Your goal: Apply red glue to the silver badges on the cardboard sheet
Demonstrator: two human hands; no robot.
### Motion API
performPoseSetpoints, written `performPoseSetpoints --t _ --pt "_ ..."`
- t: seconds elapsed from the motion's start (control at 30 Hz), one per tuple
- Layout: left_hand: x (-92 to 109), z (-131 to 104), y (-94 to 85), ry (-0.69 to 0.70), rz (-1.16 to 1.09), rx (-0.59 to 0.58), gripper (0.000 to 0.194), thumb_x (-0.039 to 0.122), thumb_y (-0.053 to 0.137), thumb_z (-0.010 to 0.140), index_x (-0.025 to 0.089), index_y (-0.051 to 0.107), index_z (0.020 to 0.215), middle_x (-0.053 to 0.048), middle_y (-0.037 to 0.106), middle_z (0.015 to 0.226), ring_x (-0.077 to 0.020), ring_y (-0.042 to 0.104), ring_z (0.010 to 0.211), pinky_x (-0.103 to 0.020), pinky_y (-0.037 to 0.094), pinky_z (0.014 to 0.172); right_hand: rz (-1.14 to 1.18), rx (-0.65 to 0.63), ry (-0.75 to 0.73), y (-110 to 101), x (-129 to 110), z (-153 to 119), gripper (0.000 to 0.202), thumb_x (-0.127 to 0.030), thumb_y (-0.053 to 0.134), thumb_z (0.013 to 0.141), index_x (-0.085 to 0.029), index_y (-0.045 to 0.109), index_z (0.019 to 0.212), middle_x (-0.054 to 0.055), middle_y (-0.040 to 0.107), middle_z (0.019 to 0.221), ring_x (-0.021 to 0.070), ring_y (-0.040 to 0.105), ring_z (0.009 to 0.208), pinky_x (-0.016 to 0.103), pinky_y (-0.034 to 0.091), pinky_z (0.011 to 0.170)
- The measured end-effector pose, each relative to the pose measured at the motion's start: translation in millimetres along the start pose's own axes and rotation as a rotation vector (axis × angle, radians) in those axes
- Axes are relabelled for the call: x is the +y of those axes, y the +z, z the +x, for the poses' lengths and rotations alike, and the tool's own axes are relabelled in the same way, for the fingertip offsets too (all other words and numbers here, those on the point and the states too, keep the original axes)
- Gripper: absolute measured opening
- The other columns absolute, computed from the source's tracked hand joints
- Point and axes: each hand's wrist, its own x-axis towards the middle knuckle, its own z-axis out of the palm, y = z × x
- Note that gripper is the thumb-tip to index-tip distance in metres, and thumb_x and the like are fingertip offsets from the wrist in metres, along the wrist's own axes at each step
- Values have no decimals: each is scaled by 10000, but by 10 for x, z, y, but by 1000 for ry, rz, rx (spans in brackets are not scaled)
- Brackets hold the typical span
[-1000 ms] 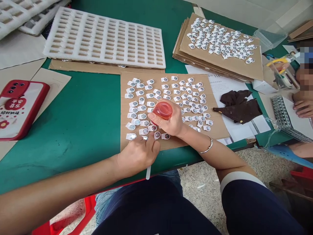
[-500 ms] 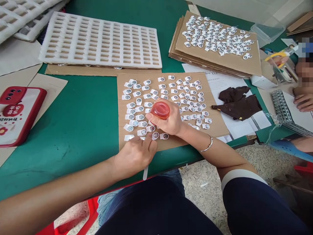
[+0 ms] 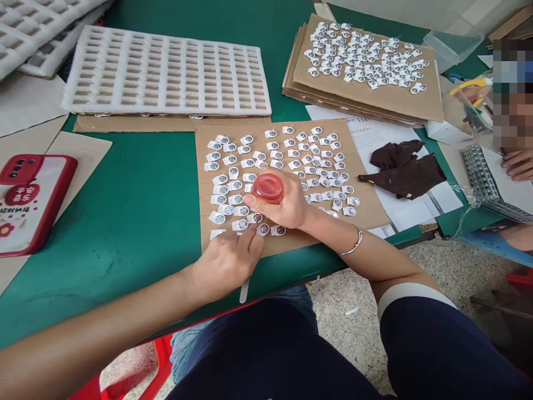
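Observation:
My right hand (image 3: 289, 203) is wrapped round a red, rounded, translucent bottle (image 3: 268, 189), its base facing up and its lower end hidden by the hand. Close by on the left, my left hand (image 3: 227, 264) is closed on a slim pale stick (image 3: 244, 290); only the stick's rear end shows below the palm. Beneath both hands lies a sheet of brown cardboard (image 3: 366, 219) with many small round dark-and-silver discs on white tabs. One such disc (image 3: 264, 229) lies by my left fingertips. Another disc (image 3: 278, 230) lies just to its right.
A white foam tray (image 3: 166, 72) with rectangular slots stands at the back left. Stacked cardboard (image 3: 300, 83) with more discs is at the back right. A dark brown cloth (image 3: 410, 175) lies on printed paper, a red-cased phone (image 3: 37, 205) at left. Another person's hand (image 3: 518, 164) rests at far right.
The whole view has shifted slightly. Both hands keep their grips and stay over nearly the same spot on the cardboard.

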Motion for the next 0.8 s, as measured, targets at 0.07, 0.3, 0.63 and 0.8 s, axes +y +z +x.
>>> performPoseSetpoints --t 0.07,0.3,0.63,0.8 --pt "-9 -11 2 -12 -12 -16 155 40 386 787 157 476 739 -31 528 643 -153 442 478 -282 335 442 10 -11 -15 10 1 -4 190 -288 677 743 -189 515 737 -21 550 687 104 508 627 270 468 623" --pt "-144 -3 -50 -191 -304 -209 123 129 391 832 158 462 735 -24 526 681 -145 512 559 -261 351 497 -32 -38 25 -55 -54 19 234 -361 684 721 -200 514 734 -28 551 672 111 524 628 289 479 636" --pt "-279 2 -95 -379 -709 -251 145 205 378 890 172 492 806 4 548 725 -112 486 597 -233 337 553 73 324 354 -197 -373 -461 324 -367 631 759 -223 503 1019 32 578 907 173 631 808 368 547 735" --pt "-275 -58 -48 -350 -697 -221 161 228 372 906 171 486 806 9 528 711 -107 471 587 -237 323 554 -69 416 335 -46 -334 -654 250 -284 664 727 -205 563 941 45 608 903 187 616 838 394 531 778"
